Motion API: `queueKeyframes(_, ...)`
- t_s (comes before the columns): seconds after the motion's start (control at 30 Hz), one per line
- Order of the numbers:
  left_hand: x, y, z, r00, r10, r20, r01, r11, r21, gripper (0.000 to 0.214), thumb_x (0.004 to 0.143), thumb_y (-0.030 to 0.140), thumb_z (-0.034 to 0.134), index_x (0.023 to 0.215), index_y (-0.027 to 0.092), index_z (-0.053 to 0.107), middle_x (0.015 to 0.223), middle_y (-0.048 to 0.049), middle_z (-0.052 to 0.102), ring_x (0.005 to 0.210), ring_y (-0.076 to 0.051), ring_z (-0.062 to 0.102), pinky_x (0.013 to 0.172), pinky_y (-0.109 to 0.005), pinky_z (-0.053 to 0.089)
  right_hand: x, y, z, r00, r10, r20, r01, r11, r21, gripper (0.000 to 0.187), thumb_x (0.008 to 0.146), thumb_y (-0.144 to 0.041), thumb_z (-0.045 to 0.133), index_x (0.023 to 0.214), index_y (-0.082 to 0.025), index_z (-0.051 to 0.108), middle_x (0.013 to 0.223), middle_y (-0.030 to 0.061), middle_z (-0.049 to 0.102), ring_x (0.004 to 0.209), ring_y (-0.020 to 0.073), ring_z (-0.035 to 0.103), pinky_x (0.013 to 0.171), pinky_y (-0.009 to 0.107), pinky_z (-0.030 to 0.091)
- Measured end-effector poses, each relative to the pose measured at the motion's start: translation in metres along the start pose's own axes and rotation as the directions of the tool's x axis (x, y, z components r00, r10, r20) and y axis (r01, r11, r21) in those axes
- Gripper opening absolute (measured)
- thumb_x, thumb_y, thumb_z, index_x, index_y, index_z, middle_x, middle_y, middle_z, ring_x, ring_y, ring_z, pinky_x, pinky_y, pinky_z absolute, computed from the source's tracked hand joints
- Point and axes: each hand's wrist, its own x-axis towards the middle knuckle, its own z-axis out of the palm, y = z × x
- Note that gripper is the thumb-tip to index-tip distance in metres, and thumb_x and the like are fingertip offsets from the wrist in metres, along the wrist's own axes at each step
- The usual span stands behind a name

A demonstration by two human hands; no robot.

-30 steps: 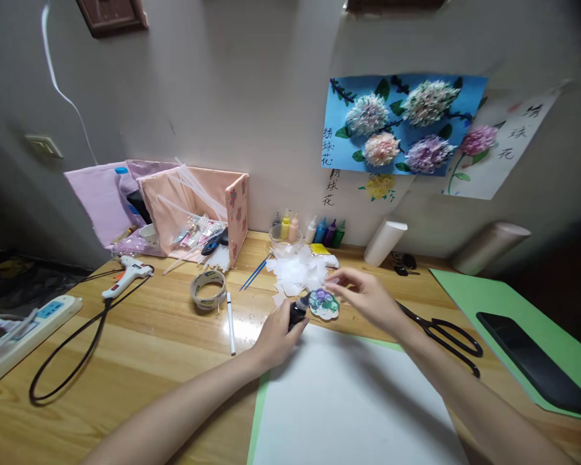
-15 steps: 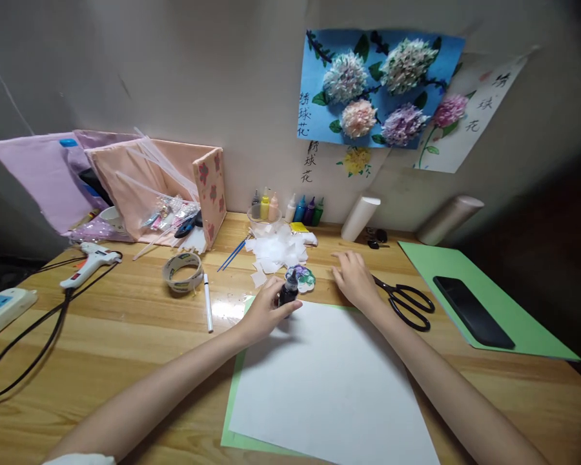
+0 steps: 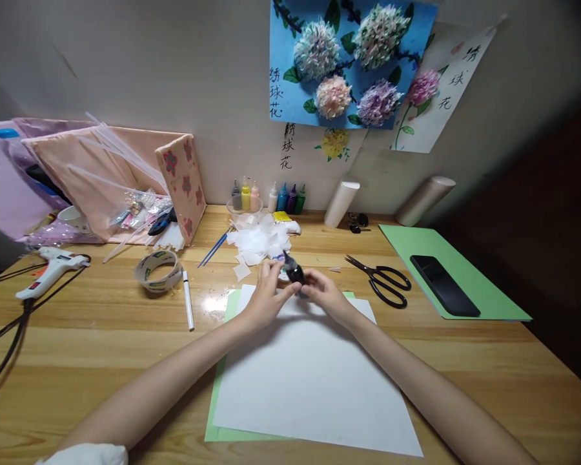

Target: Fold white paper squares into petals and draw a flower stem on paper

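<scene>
Between both hands is a small black paint bottle (image 3: pixel 295 272) with a pointed nozzle, tilted to the left. My left hand (image 3: pixel 266 294) grips it from the left, and my right hand (image 3: pixel 326 294) closes on its right side with the fingertips. Below them lies a white sheet of paper (image 3: pixel 314 381) on top of a green sheet (image 3: pixel 217 394). Just behind the bottle, a painted round paper piece (image 3: pixel 283 274) is mostly hidden by my hands. White paper scraps (image 3: pixel 259 240) are heaped behind it.
Black-handled scissors (image 3: pixel 387 281) lie on the right, near a phone (image 3: pixel 443 284) on green card (image 3: pixel 494 300). To the left are a tape roll (image 3: pixel 159 271), a white pen (image 3: pixel 188 300) and a glue gun (image 3: pixel 53 265). Several paint bottles (image 3: pixel 288 199) stand by the wall.
My right hand has moved left from beside the scissors to the black paint bottle and taken hold of it. The bottle has tipped left. The view has shifted a little to the right.
</scene>
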Motion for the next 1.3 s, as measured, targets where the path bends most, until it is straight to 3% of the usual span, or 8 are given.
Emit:
queueKeyframes(0.13,0.015,-0.021,-0.005,0.997,0.064,-0.037,-0.048,0.945,0.324,0.083,0.063,0.043,0.076,0.131,0.020,0.036,0.123,-0.0118,0.042,0.117,-0.031,0.037,0.100,-0.046,0.033,0.007,-0.011,-0.026,0.966,-0.031,-0.258,0.048,0.997,0.061,0.032,0.078,-0.048,0.060,0.094,-0.021,0.054,0.081,0.0014,0.057,0.069,0.0134,0.057,0.073,0.030,0.050)
queueKeyframes(0.27,0.023,-0.030,-0.005,0.998,0.051,-0.032,-0.034,0.913,0.406,0.082,0.065,0.046,0.073,0.131,0.018,0.033,0.120,-0.0128,0.045,0.113,-0.030,0.042,0.096,-0.045,0.037,0.012,-0.014,-0.044,0.923,-0.071,-0.379,0.086,0.996,0.023,0.027,0.078,-0.046,0.057,0.088,-0.022,0.052,0.079,0.0004,0.054,0.066,0.0119,0.052,0.067,0.027,0.049)
queueKeyframes(0.43,0.028,-0.032,0.000,0.997,0.047,-0.058,-0.014,0.882,0.472,0.085,0.065,0.049,0.072,0.130,0.012,0.032,0.117,-0.0150,0.046,0.112,-0.031,0.044,0.094,-0.043,0.038,0.015,-0.002,-0.049,0.926,-0.030,-0.376,0.058,0.996,0.064,0.027,0.077,-0.047,0.057,0.085,-0.021,0.053,0.077,0.0004,0.054,0.063,0.0115,0.051,0.063,0.026,0.048)
queueKeyframes(0.67,0.031,-0.033,-0.004,0.997,0.079,-0.010,-0.066,0.892,0.447,0.067,0.072,0.045,0.066,0.125,0.014,0.038,0.118,-0.0143,0.049,0.110,-0.029,0.047,0.094,-0.042,0.039,0.015,0.003,-0.051,0.955,-0.018,-0.296,0.037,0.998,0.058,0.025,0.076,-0.044,0.058,0.083,-0.020,0.056,0.071,-0.0021,0.052,0.060,0.0100,0.049,0.058,0.024,0.044)
queueKeyframes(0.93,0.014,-0.025,0.003,0.999,0.040,0.006,-0.037,0.831,0.555,0.077,0.068,0.061,0.062,0.125,0.015,0.040,0.113,-0.0137,0.046,0.106,-0.032,0.046,0.091,-0.046,0.038,0.013,0.007,-0.052,0.922,-0.013,-0.388,0.030,0.999,0.039,0.032,0.071,-0.043,0.064,0.092,-0.022,0.054,0.073,-0.0026,0.051,0.056,0.0094,0.045,0.052,0.023,0.041)
queueKeyframes(1.1,0.020,-0.019,-0.005,0.995,0.048,-0.090,-0.005,0.903,0.429,0.059,0.080,0.053,0.055,0.125,0.017,0.041,0.119,-0.0131,0.043,0.114,-0.028,0.041,0.098,-0.044,0.034,0.015,0.000,-0.045,0.880,-0.092,-0.465,0.053,0.994,-0.097,0.030,0.071,-0.048,0.062,0.078,-0.021,0.050,0.068,-0.0021,0.047,0.057,0.0107,0.045,0.054,0.025,0.042)
queueKeyframes(1.2,0.032,-0.008,-0.018,0.991,0.111,0.071,-0.126,0.960,0.249,0.036,0.089,0.040,0.048,0.118,0.021,0.050,0.116,-0.0085,0.051,0.114,-0.023,0.044,0.100,-0.039,0.034,0.021,-0.018,-0.033,0.873,-0.191,-0.449,0.063,0.956,-0.286,0.031,0.073,-0.049,0.062,0.075,-0.019,0.052,0.066,-0.0021,0.048,0.059,0.0113,0.046,0.057,0.025,0.042)
queueKeyframes(1.3,0.045,0.005,-0.028,0.977,0.115,0.182,-0.124,0.992,0.038,0.030,0.090,0.037,0.047,0.114,0.021,0.056,0.113,-0.0070,0.057,0.111,-0.020,0.050,0.099,-0.037,0.038,0.029,-0.039,-0.017,0.885,-0.333,-0.327,0.111,0.831,-0.546,0.030,0.075,-0.048,0.062,0.075,-0.019,0.055,0.075,0.0008,0.053,0.070,0.0148,0.052,0.065,0.027,0.044)
